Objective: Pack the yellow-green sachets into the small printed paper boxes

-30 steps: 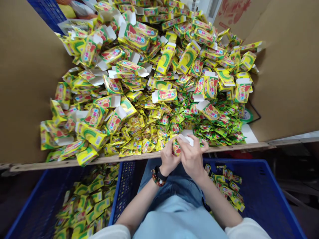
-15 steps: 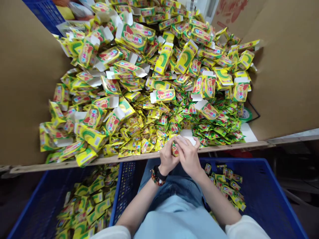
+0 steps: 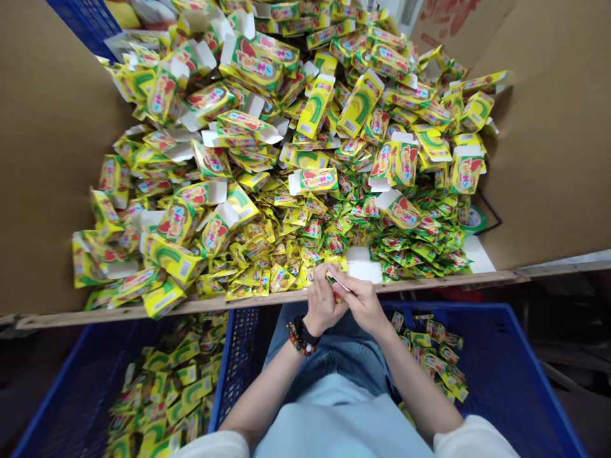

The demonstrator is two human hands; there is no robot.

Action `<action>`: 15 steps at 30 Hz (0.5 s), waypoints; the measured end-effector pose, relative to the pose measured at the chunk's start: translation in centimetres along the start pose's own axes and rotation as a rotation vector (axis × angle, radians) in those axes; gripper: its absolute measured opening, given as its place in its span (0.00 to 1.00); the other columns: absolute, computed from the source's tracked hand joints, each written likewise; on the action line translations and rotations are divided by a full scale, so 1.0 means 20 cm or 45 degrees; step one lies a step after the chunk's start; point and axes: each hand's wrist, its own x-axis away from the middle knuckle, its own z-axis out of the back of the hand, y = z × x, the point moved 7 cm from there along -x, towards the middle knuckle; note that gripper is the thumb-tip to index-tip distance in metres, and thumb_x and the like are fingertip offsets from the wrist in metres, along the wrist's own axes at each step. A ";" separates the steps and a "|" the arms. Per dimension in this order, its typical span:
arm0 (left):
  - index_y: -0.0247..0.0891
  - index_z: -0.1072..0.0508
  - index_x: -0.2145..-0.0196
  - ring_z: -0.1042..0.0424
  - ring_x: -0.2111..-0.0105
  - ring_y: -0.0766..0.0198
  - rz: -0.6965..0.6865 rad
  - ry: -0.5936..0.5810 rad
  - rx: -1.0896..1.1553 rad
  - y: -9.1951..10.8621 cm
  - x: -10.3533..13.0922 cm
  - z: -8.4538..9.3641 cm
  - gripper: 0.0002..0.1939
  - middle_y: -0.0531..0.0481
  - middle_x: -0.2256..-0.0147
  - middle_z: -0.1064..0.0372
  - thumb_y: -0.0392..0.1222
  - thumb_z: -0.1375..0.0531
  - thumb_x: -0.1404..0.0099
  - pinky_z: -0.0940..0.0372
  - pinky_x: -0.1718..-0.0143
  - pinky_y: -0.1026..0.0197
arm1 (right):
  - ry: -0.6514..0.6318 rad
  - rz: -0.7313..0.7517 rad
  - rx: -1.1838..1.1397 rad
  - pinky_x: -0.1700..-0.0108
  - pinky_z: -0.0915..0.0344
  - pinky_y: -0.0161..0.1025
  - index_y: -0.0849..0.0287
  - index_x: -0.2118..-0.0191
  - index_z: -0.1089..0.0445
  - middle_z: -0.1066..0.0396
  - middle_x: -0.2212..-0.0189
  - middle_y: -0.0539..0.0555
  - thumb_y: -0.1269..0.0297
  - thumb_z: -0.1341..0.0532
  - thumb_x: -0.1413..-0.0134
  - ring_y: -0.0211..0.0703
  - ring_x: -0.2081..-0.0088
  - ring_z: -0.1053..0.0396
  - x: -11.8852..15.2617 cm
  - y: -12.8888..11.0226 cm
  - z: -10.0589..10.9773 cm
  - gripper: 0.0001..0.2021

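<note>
At the front edge of the table, my left hand (image 3: pixel 319 306) is closed around a small printed candy box (image 3: pixel 338 296), mostly hidden by my fingers. My right hand (image 3: pixel 365 304) meets it from the other side, its fingers closed at the box's upper end, where a thin pale edge shows. Just beyond my hands lie small yellow candy sachets (image 3: pixel 281 278), and to the right a heap of green sachets (image 3: pixel 420 245). Behind them rises a large pile of yellow-and-green candy boxes (image 3: pixel 312 181), many with white end flaps open.
Cardboard walls (image 3: pixel 563 146) flank the pile on both sides. A wooden strip (image 3: pixel 267 300) edges the table. Below it, a left blue crate (image 3: pixel 67 388) and a right blue crate (image 3: pixel 520 375) hold boxes. A green tape roll (image 3: pixel 474 219) lies by the right wall.
The fingers of my right hand have curled in and lowered onto the box's end. My left fingers have wrapped further over the box.
</note>
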 end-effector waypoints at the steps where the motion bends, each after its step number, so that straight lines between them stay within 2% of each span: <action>1: 0.41 0.47 0.41 0.33 0.49 0.49 0.019 -0.011 -0.005 0.00 0.00 0.00 0.28 0.38 0.49 0.38 0.47 0.45 0.36 0.32 0.51 0.47 | 0.005 0.034 0.060 0.38 0.36 0.56 0.50 0.46 0.27 0.24 0.49 0.54 0.57 0.40 0.40 0.53 0.42 0.31 0.01 -0.01 0.00 0.18; 4: 0.41 0.46 0.41 0.34 0.49 0.50 0.017 0.018 -0.038 0.02 -0.02 0.01 0.25 0.39 0.51 0.38 0.44 0.48 0.34 0.31 0.52 0.47 | 0.108 0.067 0.169 0.42 0.31 0.54 0.51 0.47 0.26 0.24 0.49 0.55 0.59 0.38 0.42 0.55 0.45 0.28 0.01 -0.02 0.01 0.18; 7: 0.40 0.48 0.40 0.34 0.51 0.54 0.002 0.064 -0.106 0.03 -0.02 0.01 0.24 0.39 0.52 0.39 0.41 0.51 0.33 0.31 0.55 0.50 | 0.219 -0.009 0.156 0.52 0.24 0.50 0.54 0.48 0.25 0.21 0.55 0.55 0.60 0.42 0.39 0.53 0.58 0.21 0.00 0.00 0.02 0.16; 9: 0.41 0.49 0.40 0.34 0.52 0.54 -0.006 0.080 -0.124 0.03 -0.02 0.01 0.24 0.40 0.52 0.39 0.41 0.50 0.33 0.31 0.55 0.51 | 0.241 -0.061 0.116 0.54 0.24 0.50 0.55 0.48 0.24 0.19 0.59 0.55 0.59 0.43 0.39 0.52 0.62 0.20 0.00 0.01 0.03 0.17; 12: 0.41 0.49 0.40 0.34 0.51 0.53 -0.006 0.086 -0.116 0.02 -0.01 0.01 0.25 0.40 0.52 0.39 0.42 0.50 0.34 0.31 0.55 0.49 | 0.225 -0.030 0.109 0.49 0.26 0.51 0.53 0.49 0.24 0.20 0.57 0.54 0.60 0.44 0.37 0.52 0.55 0.22 0.00 -0.01 0.02 0.16; 15: 0.42 0.49 0.41 0.33 0.51 0.50 0.071 0.069 -0.082 -0.01 0.00 0.00 0.25 0.39 0.51 0.39 0.42 0.49 0.34 0.32 0.53 0.46 | 0.140 0.120 0.229 0.43 0.30 0.51 0.52 0.46 0.27 0.23 0.51 0.55 0.61 0.43 0.38 0.52 0.47 0.26 0.00 -0.03 -0.02 0.17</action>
